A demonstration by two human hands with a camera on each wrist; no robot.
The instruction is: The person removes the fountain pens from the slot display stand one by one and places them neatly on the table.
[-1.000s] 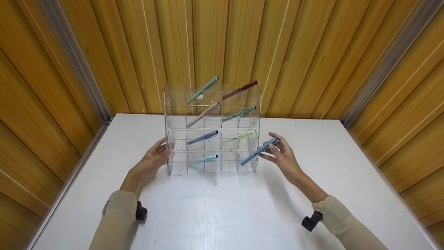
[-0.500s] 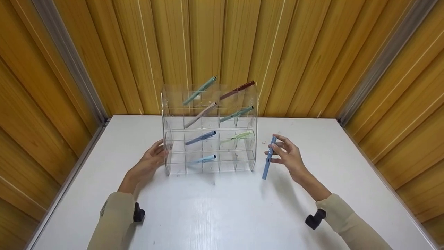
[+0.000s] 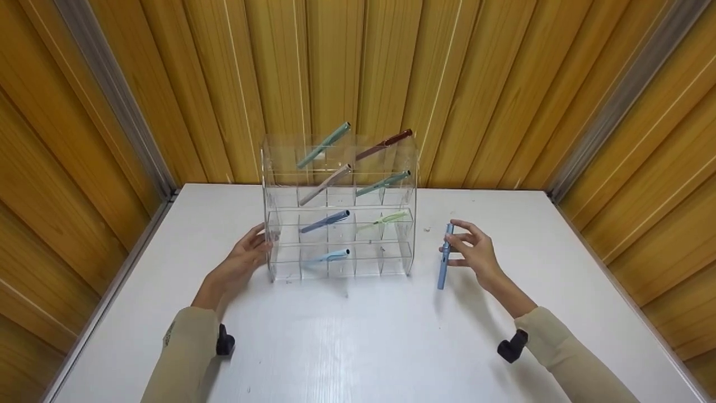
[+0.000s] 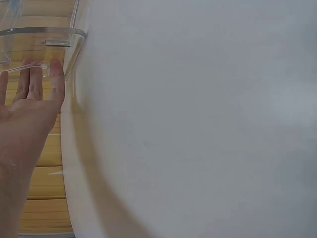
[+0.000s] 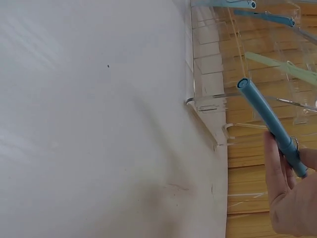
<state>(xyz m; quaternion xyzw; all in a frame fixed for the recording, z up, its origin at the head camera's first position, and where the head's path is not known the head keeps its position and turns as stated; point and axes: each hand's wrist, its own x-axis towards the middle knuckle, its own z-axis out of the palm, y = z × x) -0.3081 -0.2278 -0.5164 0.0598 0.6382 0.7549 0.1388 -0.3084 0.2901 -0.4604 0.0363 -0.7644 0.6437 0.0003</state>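
Note:
My right hand [image 3: 475, 252] pinches a blue pen [image 3: 443, 271] between thumb and fingers, a short way right of the clear acrylic rack [image 3: 341, 244]. The pen stands nearly upright in the head view, its lower end over the table. In the right wrist view the same blue pen [image 5: 270, 115] slants across in front of the rack. My left hand [image 3: 243, 260] rests its extended fingers against the rack's left side; the left wrist view shows these fingers [image 4: 57, 88] at the clear side panel.
Several pens lie tilted in the rack: teal [image 3: 324, 145], dark red [image 3: 386, 144], pinkish [image 3: 326, 184], green [image 3: 385, 183], darker blue [image 3: 325, 221], pale green [image 3: 386, 219] and light blue [image 3: 334, 256]. Yellow slatted walls [image 3: 386, 73] enclose the white table [image 3: 335, 347].
My right hand has moved right, away from the rack's lower right corner, with the blue pen, which has turned from slanted to nearly upright. The left hand stays at the rack's side.

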